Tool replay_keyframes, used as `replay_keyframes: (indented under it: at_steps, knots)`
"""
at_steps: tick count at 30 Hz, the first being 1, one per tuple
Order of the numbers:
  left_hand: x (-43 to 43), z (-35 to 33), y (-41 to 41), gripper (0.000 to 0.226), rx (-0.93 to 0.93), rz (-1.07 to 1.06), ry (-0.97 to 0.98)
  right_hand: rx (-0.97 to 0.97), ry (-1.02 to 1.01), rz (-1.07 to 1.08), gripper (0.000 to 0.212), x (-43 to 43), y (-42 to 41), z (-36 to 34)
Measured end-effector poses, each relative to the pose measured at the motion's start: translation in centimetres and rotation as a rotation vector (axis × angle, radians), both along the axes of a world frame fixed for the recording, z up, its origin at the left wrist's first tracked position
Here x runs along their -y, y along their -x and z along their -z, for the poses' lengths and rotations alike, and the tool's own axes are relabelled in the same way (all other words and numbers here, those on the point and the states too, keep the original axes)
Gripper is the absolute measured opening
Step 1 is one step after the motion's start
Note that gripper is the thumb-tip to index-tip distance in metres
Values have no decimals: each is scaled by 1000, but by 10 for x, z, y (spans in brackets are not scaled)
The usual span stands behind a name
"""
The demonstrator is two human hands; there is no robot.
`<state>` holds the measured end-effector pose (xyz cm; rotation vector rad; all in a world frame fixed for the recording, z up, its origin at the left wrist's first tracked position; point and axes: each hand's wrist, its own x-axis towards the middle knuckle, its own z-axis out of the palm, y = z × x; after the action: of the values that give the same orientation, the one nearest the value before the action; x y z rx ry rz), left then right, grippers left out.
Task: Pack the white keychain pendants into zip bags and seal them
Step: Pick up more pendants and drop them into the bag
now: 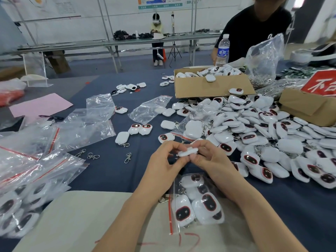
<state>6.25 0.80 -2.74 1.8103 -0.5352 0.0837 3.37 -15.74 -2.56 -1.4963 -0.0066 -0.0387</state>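
Observation:
Both my hands hold one white keychain pendant (pixel 187 152) edge-on above the dark blue table. My left hand (pixel 164 160) pinches its left end and my right hand (pixel 209 158) pinches its right end. Just below my wrists lies a zip bag (pixel 197 206) with a red seal strip, holding several white pendants with dark oval faces. A large heap of loose pendants (pixel 269 135) covers the table to the right. Empty zip bags (pixel 87 124) lie to the left, and filled bags (pixel 21 206) pile up at the lower left.
An open cardboard box (pixel 211 88) of pendants stands at the back right, with a water bottle (pixel 223 50) behind it. Loose metal clasps (pixel 128 157) lie on the blue cloth. A person in black sits across the table. A beige sheet (pixel 81 224) covers the near edge.

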Motion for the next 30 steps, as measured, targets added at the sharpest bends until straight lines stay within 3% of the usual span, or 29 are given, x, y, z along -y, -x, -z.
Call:
replay_keyframes:
  at_steps: [8, 16, 30]
  knots:
    - [-3, 1, -2, 21, -136, 77, 11, 20, -47, -11, 20, -1, -1, 3]
    - [-5, 3, -7, 48, -127, 35, 29, 60, 28, 39, 26, -4, -4, 4]
    - [-5, 6, -12, 46, -148, 13, 57, 64, 17, 16, 25, -1, -5, 6]
